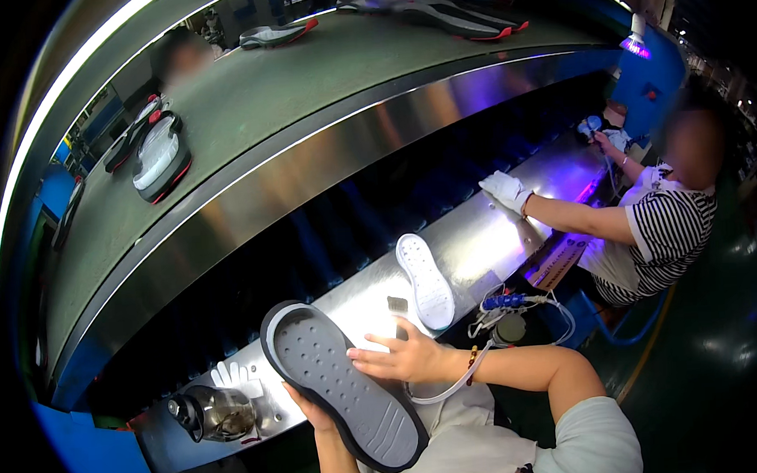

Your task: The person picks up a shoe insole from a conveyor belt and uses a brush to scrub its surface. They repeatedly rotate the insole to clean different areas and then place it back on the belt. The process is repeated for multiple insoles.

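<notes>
A grey shoe sole (pixel 334 367) with a black rim and a dotted inner face is tilted above the metal bench. My left hand (pixel 313 411) grips its lower left edge, most of the fingers hidden beneath it. Across the sole's right side lie the fingers of my right hand (pixel 410 355), closed around a small brush (pixel 397 305) whose bristles point up and away from the sole; the grip hides its handle. A white tube (pixel 455 389) curves below this hand. Beyond it, a white insole-shaped piece (pixel 426 281) with holes lies flat on the bench.
A clear jug (pixel 221 413) with a dark lid and a white glove (pixel 230 375) sit at the bench's left end. Shoe soles (pixel 162 158) ride a raised green belt (pixel 302 86). At right, a co-worker's gloved hand (pixel 506 191) rests by the bench. Blue fittings (pixel 503 302) join tubes nearby.
</notes>
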`<state>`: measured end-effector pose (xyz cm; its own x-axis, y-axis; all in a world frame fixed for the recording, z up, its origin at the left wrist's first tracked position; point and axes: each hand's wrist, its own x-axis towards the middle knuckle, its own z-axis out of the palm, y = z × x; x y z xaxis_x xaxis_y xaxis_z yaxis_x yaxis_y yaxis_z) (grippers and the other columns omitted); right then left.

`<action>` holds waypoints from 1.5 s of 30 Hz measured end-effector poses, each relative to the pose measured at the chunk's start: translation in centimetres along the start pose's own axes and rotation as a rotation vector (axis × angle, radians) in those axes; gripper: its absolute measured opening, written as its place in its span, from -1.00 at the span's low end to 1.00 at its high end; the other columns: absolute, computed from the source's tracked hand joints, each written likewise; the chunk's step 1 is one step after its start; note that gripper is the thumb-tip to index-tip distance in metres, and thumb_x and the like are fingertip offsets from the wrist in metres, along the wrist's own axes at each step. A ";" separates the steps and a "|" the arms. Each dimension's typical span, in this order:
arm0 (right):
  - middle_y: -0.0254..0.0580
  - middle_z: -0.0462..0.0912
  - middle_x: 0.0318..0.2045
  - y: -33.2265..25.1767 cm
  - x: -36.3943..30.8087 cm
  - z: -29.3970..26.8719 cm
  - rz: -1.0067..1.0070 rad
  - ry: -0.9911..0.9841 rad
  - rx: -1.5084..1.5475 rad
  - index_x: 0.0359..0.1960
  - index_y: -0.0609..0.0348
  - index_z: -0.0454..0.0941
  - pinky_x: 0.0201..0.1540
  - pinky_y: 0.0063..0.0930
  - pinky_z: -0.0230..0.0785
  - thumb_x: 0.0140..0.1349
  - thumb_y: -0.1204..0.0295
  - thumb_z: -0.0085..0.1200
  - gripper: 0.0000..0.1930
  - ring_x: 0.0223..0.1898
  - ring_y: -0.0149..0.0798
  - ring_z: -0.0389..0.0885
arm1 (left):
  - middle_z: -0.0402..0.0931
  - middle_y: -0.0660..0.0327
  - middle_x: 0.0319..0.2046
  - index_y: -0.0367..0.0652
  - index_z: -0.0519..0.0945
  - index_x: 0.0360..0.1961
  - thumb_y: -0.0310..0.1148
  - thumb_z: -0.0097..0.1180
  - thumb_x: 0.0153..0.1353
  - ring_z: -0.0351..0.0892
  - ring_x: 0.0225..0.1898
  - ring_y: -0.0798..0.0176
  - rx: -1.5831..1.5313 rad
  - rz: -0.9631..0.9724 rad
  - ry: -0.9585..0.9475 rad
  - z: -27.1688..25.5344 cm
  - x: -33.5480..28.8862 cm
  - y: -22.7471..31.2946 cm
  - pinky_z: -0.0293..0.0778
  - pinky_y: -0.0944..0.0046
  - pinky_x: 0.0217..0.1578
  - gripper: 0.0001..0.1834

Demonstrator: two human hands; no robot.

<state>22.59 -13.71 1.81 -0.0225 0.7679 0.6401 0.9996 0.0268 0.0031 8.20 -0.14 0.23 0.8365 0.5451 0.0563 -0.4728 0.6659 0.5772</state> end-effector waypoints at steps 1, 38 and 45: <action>-0.57 0.35 0.02 -0.2 0.1 -0.1 0.004 0.003 -0.002 -0.17 -0.19 0.40 -0.01 -0.23 0.04 0.02 0.37 -0.07 -0.72 -0.04 -0.44 0.33 | 0.24 0.21 0.04 -0.11 0.20 0.10 0.20 -0.44 0.14 0.25 0.01 0.24 0.007 0.007 0.022 -0.2 -0.1 0.0 0.15 0.27 0.04 -0.31; -0.38 0.36 0.03 -1.4 0.0 -2.9 -0.185 -0.251 -0.165 -0.15 -0.01 0.47 0.02 -0.07 -0.06 0.03 0.39 -0.15 -0.69 -0.11 -0.35 0.39 | 0.37 0.13 -0.11 -0.20 0.22 0.05 0.33 -0.49 0.05 0.42 -0.15 0.30 0.135 -0.241 0.170 1.7 -1.3 0.6 0.39 0.32 -0.15 -0.17; -0.43 0.42 -0.04 -0.8 -0.9 -3.8 -0.208 -0.213 -0.069 -0.18 -0.06 0.49 0.08 -0.07 -0.17 0.02 0.38 -0.11 -0.71 -0.12 -0.40 0.39 | 0.36 0.11 -0.11 -0.22 0.20 0.06 0.33 -0.50 0.04 0.41 -0.13 0.29 0.045 -0.245 0.203 2.4 -1.0 0.9 0.38 0.32 -0.14 -0.15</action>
<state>21.86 -16.82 4.15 -0.2219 0.8677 0.4447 0.9718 0.1595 0.1736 7.55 -1.31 2.67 0.8492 0.4651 -0.2502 -0.2477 0.7692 0.5891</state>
